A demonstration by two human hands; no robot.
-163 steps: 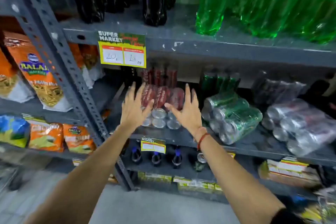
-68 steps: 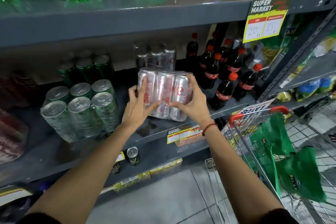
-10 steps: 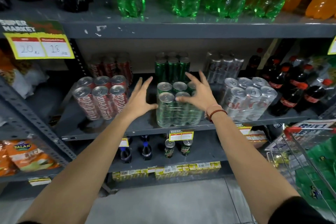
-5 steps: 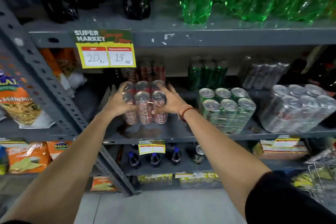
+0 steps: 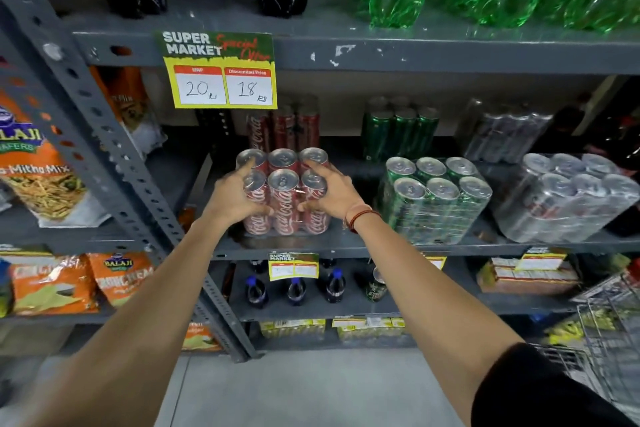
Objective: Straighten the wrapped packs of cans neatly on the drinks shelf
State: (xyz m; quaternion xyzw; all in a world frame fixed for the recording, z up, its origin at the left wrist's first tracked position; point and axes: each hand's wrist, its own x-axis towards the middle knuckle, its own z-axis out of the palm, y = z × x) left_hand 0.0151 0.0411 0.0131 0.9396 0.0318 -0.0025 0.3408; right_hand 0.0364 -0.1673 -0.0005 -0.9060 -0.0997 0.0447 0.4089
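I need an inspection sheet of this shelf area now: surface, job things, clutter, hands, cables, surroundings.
Surface: grey metal drinks shelf, paint chipped on the shelf above.
Job's things: red can pack, green can pack, silver can pack, all upright at the front.
Clutter: nothing seen.
Grippers: left hand and right hand grip the red can pack's sides.
Cables: nothing seen.
Surroundings: price sign, snack bags, trolley.
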